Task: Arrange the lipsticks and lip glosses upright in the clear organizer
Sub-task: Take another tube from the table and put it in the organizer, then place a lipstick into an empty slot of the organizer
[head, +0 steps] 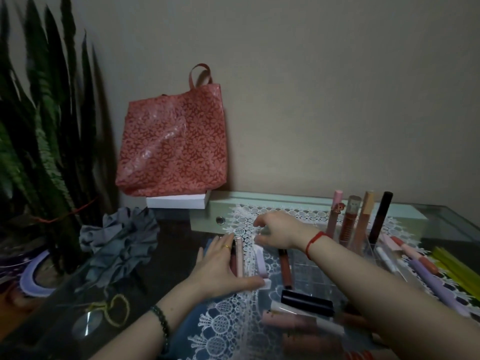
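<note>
A clear organizer (368,252) stands on the lace cloth at the right, with several lip glosses (349,220) upright in its far row. My left hand (220,266) lies flat on the table, its fingers against a pink gloss tube (239,257) lying there. My right hand (279,233) hovers over the lace with fingers curled and apart, nothing in it. A lilac tube (260,262) and a brown gloss (285,268) lie between the hands. More tubes, among them a black lipstick (306,302), lie near the front under my right forearm.
A red patterned bag (174,141) sits on a white box (176,202) against the wall. A tall dark plant (44,126) fills the left. A grey scrunchie (122,245) lies near it. Purple and yellow pens (441,271) lie at the right of the organizer.
</note>
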The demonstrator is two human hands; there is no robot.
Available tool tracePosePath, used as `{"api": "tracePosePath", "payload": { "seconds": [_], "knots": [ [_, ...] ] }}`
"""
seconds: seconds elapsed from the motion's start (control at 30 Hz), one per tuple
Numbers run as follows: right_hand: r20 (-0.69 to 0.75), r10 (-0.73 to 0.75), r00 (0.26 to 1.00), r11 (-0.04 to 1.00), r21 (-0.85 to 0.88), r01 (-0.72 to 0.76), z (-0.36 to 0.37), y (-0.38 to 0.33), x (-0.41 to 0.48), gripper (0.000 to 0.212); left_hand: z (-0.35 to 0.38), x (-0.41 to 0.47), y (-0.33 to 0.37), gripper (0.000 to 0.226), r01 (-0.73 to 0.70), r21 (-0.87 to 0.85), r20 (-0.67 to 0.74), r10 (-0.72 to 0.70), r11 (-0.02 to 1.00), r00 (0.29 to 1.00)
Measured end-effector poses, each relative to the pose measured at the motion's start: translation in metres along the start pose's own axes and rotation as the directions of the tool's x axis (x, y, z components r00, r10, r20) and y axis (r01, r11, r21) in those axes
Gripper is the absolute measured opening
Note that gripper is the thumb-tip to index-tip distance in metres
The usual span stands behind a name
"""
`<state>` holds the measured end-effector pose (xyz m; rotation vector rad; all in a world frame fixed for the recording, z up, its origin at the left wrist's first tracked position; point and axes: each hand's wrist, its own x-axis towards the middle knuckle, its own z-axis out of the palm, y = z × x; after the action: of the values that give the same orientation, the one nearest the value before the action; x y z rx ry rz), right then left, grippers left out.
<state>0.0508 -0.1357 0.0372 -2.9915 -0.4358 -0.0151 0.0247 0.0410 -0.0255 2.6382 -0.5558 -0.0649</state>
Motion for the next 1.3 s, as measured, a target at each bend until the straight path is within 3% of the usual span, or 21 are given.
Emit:
{"api": "tracePosePath", "payload": {
  "seconds": [0.13, 0.23, 0.43, 0.6, 0.7, 0.87, 1.07, 1.3],
  "knots": [
    [0.085, 0.071, 0.994, 0.986, -0.156, -0.057, 0.009, -0.005, 0.014, 0.045, 0.007, 0.001, 0.002, 0.131, -0.004, 0.060, -0.002, 0.004, 0.998, 1.000],
    [0.139, 0.116, 0.983, 0.987, -0.129, -0.098, 0.013, -0.010, 0.020, 0.046, 0.009, 0.002, 0.004, 0.128, -0.007, 0.063, -0.003, 0.008, 0.998, 1.000],
    [0.103, 0.141, 0.985, 0.978, 0.138, -0.155, 0.010, -0.011, 0.018, 0.041, 0.008, 0.000, 0.007, 0.130, -0.004, 0.070, 0.007, 0.004, 0.998, 1.000],
    [0.007, 0.108, 0.994, 0.844, 0.527, -0.095, -0.011, -0.014, 0.008, 0.029, 0.006, -0.002, 0.012, 0.123, -0.017, 0.065, 0.020, 0.016, 0.998, 1.000],
    [-0.036, 0.059, 0.998, 0.807, 0.589, -0.026, -0.022, -0.013, -0.002, 0.025, 0.005, -0.003, 0.016, 0.115, -0.050, 0.042, 0.005, 0.050, 0.998, 0.999],
    [-0.055, -0.017, 0.998, 0.746, 0.664, 0.050, -0.040, -0.009, -0.018, 0.026, -0.002, -0.003, 0.027, 0.089, -0.114, -0.153, -0.098, 0.100, 0.982, 0.990],
    [-0.128, -0.064, 0.990, 0.689, 0.712, 0.137, -0.070, -0.001, -0.039, 0.031, -0.018, 0.003, 0.053, 0.012, -0.276, -0.465, -0.257, 0.170, 0.841, 0.951],
    [-0.292, 0.025, 0.956, 0.716, 0.673, 0.187, -0.099, 0.017, -0.056, 0.027, -0.025, 0.030, 0.082, 0.009, -0.317, -0.614, -0.279, 0.177, 0.722, 0.944]
  ]
}}
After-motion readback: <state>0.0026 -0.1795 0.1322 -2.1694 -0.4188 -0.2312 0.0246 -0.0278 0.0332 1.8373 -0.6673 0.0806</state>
